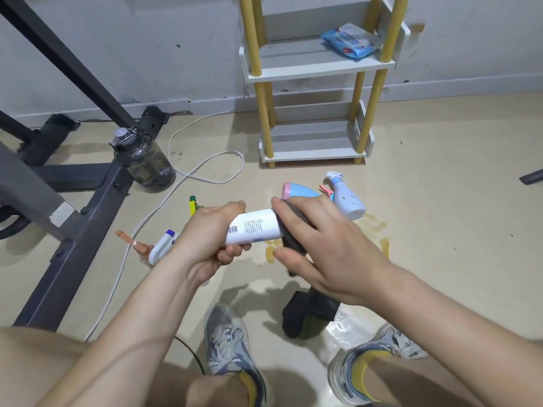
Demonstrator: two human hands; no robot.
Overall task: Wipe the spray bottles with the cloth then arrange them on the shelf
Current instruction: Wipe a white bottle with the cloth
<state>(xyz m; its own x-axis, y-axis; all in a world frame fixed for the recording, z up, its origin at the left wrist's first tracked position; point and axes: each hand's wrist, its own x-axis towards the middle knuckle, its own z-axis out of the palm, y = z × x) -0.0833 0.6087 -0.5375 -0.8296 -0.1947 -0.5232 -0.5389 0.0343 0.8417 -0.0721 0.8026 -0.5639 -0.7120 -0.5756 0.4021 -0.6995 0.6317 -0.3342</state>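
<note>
Both forearms reach forward and inward above the beige floor [440, 201]. The left hand [205, 236] is clenched around the neck end of a white cylindrical plastic spray bottle [252, 226]; the bottle lies nearly level, its long axis running left to right, base rising slightly toward the right. The right hand [326, 248] presses a dark grey cloth [291, 227] around that base, fingers curled over it. Beyond, a pale blue spray bottle [348, 198] lies on the floor before the white-and-yellow shelf [320, 71].
</note>
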